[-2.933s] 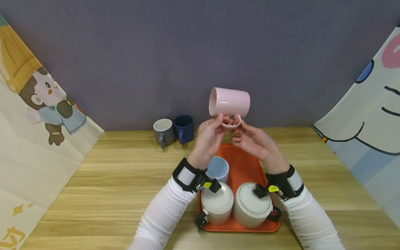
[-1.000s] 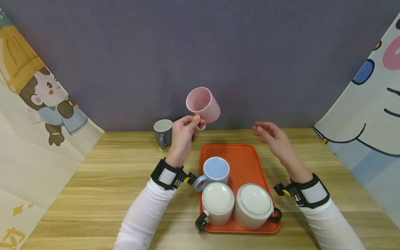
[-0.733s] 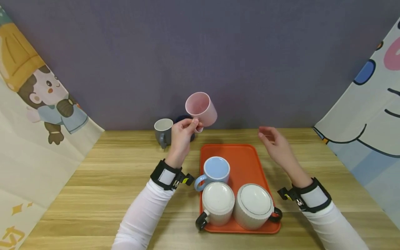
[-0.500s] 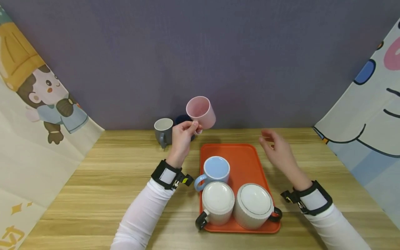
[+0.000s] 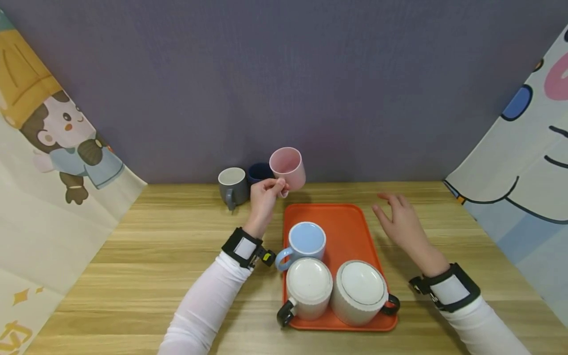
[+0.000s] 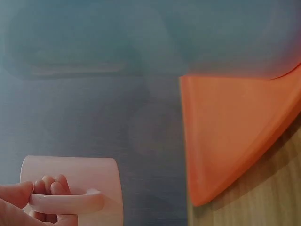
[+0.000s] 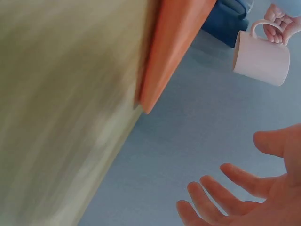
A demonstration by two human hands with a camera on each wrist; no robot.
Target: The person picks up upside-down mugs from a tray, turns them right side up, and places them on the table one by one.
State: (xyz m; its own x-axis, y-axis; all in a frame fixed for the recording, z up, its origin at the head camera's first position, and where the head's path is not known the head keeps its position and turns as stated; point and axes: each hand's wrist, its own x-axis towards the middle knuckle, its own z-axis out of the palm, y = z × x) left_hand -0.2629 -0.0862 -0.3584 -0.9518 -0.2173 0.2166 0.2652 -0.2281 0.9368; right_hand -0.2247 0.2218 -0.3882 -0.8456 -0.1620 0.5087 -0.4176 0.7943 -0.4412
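Note:
A pink mug [image 5: 294, 172] is held up near the back wall by my left hand [image 5: 264, 201]. In the left wrist view the fingers pass through the handle [image 6: 70, 202] of the mug and curl round it. The mug's mouth faces up and towards me. My right hand [image 5: 401, 222] hovers right of the orange tray [image 5: 348, 222], fingers spread and holding nothing. Just left of the pink mug stand a navy mug [image 5: 259, 171], partly hidden behind my left hand, and a grey mug [image 5: 233, 187], both upright.
On the tray, upside down, are a light blue mug [image 5: 307, 238] and two ribbed whitish mugs [image 5: 309, 281] with black handles. Several handles stick out past the tray's edge. The tray's back part is bare. A dark grey wall [image 5: 284, 88] rises behind the wooden table [image 5: 155, 256].
Both hands first held the pink mug's handle; the right hand has let go and moved right. My left hand has turned the mug, moved it left and lately lowered it.

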